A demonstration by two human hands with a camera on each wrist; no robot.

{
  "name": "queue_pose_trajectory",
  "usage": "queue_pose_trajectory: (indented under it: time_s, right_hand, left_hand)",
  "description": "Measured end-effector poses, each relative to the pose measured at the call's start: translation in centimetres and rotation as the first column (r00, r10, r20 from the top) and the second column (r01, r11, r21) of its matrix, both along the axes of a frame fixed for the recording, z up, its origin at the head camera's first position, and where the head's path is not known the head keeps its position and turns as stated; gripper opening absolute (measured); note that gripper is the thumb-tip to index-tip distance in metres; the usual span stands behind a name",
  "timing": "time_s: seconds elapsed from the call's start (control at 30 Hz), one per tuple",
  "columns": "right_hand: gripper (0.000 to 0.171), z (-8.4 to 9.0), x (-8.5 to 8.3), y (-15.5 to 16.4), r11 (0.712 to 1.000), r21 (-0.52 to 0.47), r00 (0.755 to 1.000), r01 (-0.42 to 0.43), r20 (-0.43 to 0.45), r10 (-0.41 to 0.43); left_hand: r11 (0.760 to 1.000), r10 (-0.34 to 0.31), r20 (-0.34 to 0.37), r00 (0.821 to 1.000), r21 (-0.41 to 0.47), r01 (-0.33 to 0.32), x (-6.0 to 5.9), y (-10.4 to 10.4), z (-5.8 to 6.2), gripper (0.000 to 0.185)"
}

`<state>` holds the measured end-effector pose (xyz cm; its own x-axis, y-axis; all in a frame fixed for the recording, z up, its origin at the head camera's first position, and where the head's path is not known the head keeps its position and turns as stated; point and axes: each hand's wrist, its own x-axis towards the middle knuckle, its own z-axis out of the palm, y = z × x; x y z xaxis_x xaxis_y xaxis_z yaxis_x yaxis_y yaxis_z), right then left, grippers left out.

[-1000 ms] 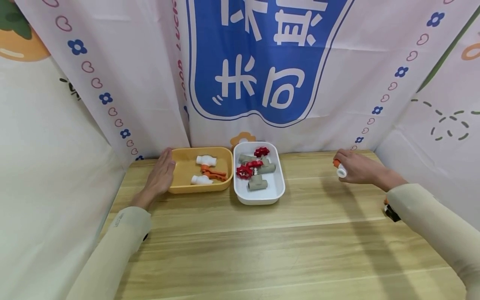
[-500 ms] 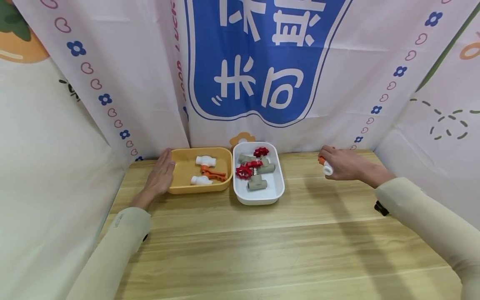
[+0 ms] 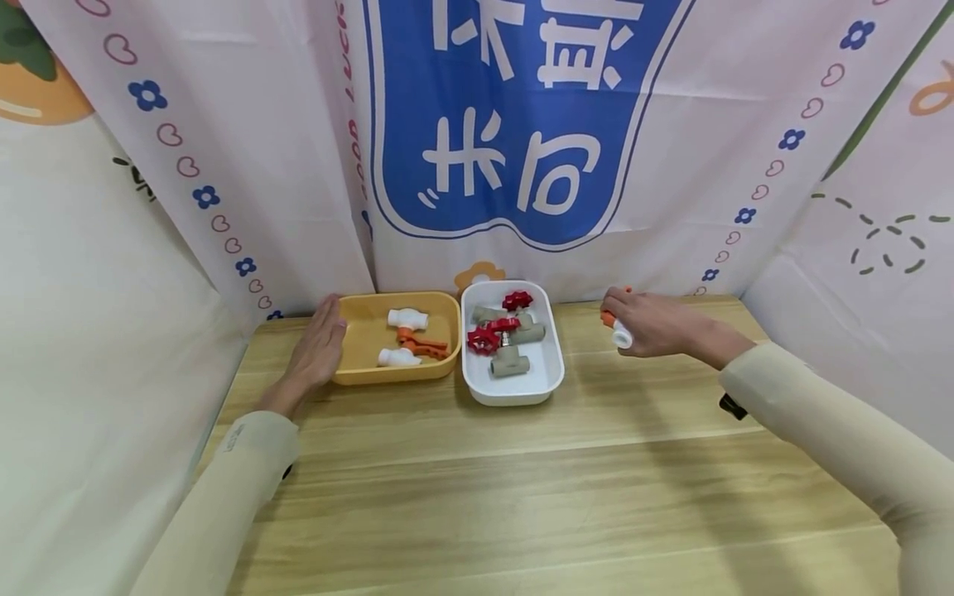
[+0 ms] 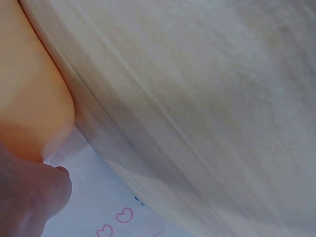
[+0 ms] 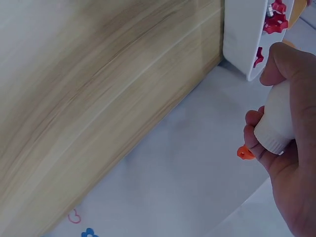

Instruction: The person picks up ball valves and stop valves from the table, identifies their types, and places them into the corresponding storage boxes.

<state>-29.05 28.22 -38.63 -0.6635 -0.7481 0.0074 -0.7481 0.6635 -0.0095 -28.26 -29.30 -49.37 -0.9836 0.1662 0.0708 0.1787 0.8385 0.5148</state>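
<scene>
My right hand (image 3: 656,321) grips a white ball valve (image 5: 276,118) with an orange handle (image 5: 244,152), held above the table to the right of the white tray (image 3: 514,392). Fingers curl round the valve body and cover part of it. My left hand (image 3: 316,349) rests with straight fingers against the left end of the yellow tray (image 3: 395,377). Inside the yellow tray lie two white ball valves (image 3: 407,319) with orange handles. Several grey valves (image 3: 510,362) with red wheel handles (image 3: 484,340) lie in the white tray.
Both trays stand side by side at the back of the wooden table (image 3: 477,497). A printed cloth (image 3: 417,265) hangs right behind them, and pale cloth walls (image 3: 89,331) flank the table. A small black object (image 3: 733,406) shows beside the right sleeve.
My right hand has moved left toward the white tray, carrying the ball valve. The left hand has stayed at the yellow tray, and the trays have not shifted.
</scene>
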Motion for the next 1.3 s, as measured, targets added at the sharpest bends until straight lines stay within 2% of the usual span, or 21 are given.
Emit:
queue_pose_trajectory:
  time_s: [0.47,0.97,1.13,1.3]
  right_hand:
    - [0.055,0.6,-0.3,-3.5,0.998,0.026,0.999,-0.052,0.004,0.052]
    - [0.05,2.1,-0.8,-8.2,0.993,0.043,0.993,-0.114,-0.003,0.114]
    - [0.056,2.4,-1.0,-9.8,0.99,0.065,0.992,-0.127,-0.001,0.127]
    - [0.06,2.5,-1.3,-11.1,0.989,0.074,0.992,-0.128,0.002,0.128]
  left_hand:
    - [1.0,-0.002,-0.002,1.0,0.01,0.002,0.0,-0.2,0.1,0.063]
    - [1.0,-0.003,0.015,1.0,0.019,0.003,-0.1,-0.1,0.4,0.065]
    - [1.0,-0.007,0.028,1.0,0.009,0.006,-0.4,-0.1,0.3,0.067]
    - [0.999,-0.014,0.037,0.999,0.034,0.013,-0.6,-0.2,0.4,0.064]
